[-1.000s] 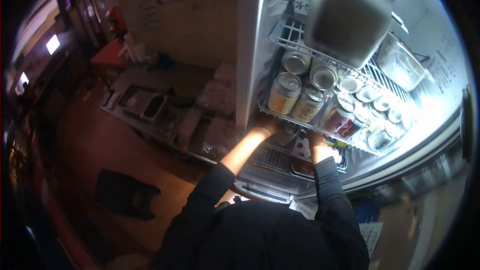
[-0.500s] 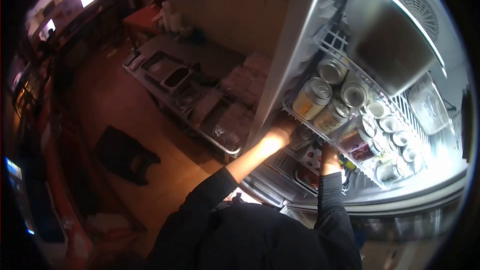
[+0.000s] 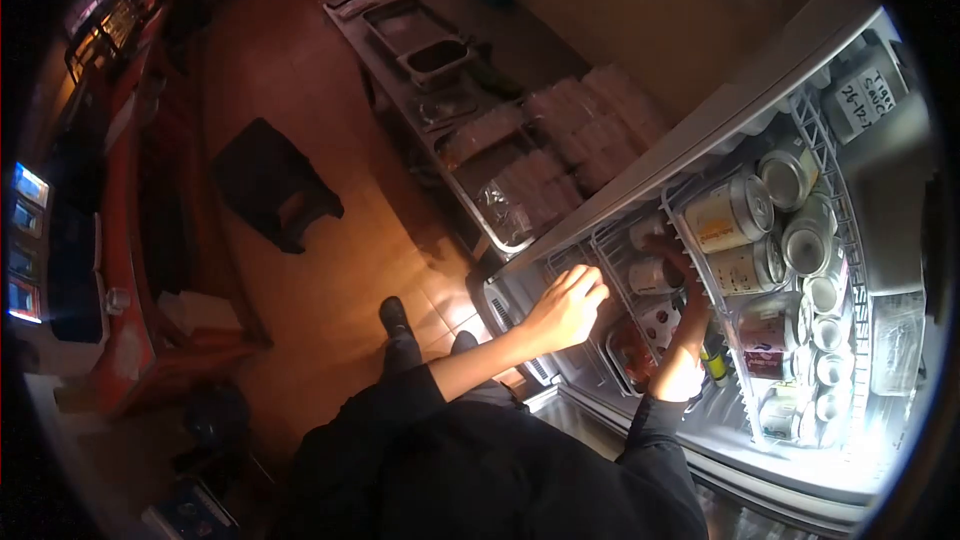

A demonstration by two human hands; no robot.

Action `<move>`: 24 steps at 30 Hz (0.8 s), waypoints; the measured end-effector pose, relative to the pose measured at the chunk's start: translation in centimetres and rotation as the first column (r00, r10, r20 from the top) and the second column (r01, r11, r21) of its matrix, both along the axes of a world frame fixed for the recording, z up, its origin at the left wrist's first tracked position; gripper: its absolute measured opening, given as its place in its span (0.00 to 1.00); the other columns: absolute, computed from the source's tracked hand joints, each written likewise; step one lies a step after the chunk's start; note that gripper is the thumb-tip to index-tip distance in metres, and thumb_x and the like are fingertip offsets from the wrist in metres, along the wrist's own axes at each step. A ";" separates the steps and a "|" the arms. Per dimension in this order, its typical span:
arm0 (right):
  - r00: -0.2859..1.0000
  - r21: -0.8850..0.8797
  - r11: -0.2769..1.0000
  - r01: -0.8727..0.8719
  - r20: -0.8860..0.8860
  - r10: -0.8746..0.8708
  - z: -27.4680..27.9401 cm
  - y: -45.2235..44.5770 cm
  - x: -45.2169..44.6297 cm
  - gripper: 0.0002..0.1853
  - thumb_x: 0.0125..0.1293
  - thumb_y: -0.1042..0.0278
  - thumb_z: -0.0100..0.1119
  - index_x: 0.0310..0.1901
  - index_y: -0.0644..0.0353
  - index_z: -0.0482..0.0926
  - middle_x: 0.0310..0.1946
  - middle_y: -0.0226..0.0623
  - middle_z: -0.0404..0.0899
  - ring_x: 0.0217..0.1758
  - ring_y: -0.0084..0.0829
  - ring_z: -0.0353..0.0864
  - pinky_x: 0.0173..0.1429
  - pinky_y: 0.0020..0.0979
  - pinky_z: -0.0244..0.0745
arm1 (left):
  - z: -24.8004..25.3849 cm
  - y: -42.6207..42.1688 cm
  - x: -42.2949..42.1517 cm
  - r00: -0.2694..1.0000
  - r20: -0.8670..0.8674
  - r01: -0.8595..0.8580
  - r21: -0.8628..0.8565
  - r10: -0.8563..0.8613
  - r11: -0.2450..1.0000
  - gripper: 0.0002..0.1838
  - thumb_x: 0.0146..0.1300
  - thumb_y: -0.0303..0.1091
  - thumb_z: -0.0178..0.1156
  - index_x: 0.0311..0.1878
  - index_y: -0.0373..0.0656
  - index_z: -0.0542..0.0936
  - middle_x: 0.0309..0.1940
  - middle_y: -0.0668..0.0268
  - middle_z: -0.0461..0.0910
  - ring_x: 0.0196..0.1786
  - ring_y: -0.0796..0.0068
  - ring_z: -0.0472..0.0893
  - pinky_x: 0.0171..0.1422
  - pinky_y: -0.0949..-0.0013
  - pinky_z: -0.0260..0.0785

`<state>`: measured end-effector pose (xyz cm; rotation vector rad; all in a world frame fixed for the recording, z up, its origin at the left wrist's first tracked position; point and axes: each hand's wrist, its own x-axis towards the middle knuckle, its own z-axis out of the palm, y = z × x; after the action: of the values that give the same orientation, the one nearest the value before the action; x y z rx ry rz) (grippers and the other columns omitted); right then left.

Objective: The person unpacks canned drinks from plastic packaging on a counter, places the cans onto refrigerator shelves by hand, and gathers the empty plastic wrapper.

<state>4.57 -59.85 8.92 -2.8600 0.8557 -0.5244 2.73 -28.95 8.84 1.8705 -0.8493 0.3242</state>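
My left hand (image 3: 572, 310) hangs in front of the lit fridge with its fingers curled, and nothing shows in them. My right hand (image 3: 688, 275) reaches under the wire shelf (image 3: 722, 325), next to a pale can (image 3: 653, 275) on the level below. Shadow and wire cover its fingers, so I cannot tell whether it grips a can. Several cans lie on the upper rack, among them a yellow-labelled can (image 3: 722, 218). A white carton with dark red spots (image 3: 660, 322) and a tray of red food (image 3: 630, 355) sit below, near my right wrist.
A labelled tub (image 3: 865, 100) and a clear container (image 3: 897, 345) stand deeper in the fridge. Left of the fridge, a steel table (image 3: 415, 130) bears trays and stacked clear packs (image 3: 590, 120). A black stool (image 3: 275, 180) stands on the floor.
My left hand has come out from beside the rack into the open. My right hand stays inside, under the upper shelf. The view has turned and shifted lower.
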 end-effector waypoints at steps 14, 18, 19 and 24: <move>0.989 -0.071 0.996 0.050 -0.136 -0.060 -0.7 0.6 0.2 0.27 0.66 0.43 0.49 0.54 0.58 0.76 0.51 0.45 0.79 0.54 0.43 0.77 0.57 0.44 0.72 | -2.4 17.7 -5.1 0.972 -0.221 -0.078 0.022 0.081 0.997 0.05 0.55 0.21 0.56 0.35 0.38 0.78 0.36 0.61 0.73 0.44 0.61 0.75 0.49 0.61 0.69; 0.979 -0.119 0.991 0.064 -0.187 -0.085 -1.0 1.7 0.0 0.27 0.67 0.43 0.48 0.54 0.58 0.77 0.50 0.45 0.79 0.54 0.43 0.78 0.56 0.43 0.72 | -3.8 26.7 -7.5 0.925 -0.252 -0.262 0.117 0.284 0.958 0.06 0.53 0.22 0.56 0.35 0.41 0.79 0.34 0.61 0.74 0.42 0.59 0.76 0.48 0.58 0.71; 0.975 -0.140 0.988 0.064 -0.200 -0.091 -0.9 2.1 0.2 0.26 0.67 0.43 0.48 0.54 0.58 0.77 0.50 0.44 0.79 0.54 0.43 0.78 0.56 0.43 0.72 | -4.1 29.1 -8.3 0.897 -0.286 -0.297 0.175 0.338 0.938 0.06 0.54 0.22 0.56 0.35 0.43 0.79 0.35 0.61 0.74 0.43 0.59 0.76 0.49 0.59 0.70; 0.946 -0.342 0.933 0.109 -0.252 -0.203 -1.7 5.1 2.7 0.26 0.68 0.44 0.47 0.53 0.58 0.77 0.50 0.44 0.79 0.54 0.43 0.78 0.56 0.43 0.72 | -7.3 41.2 -12.8 0.762 -0.336 -0.551 0.111 0.553 0.827 0.06 0.54 0.22 0.57 0.35 0.42 0.78 0.34 0.59 0.74 0.43 0.57 0.76 0.50 0.60 0.70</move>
<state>7.26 -54.77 7.25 -3.2418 1.1516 -0.2932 -10.03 12.23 1.51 2.0762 -0.0288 0.3262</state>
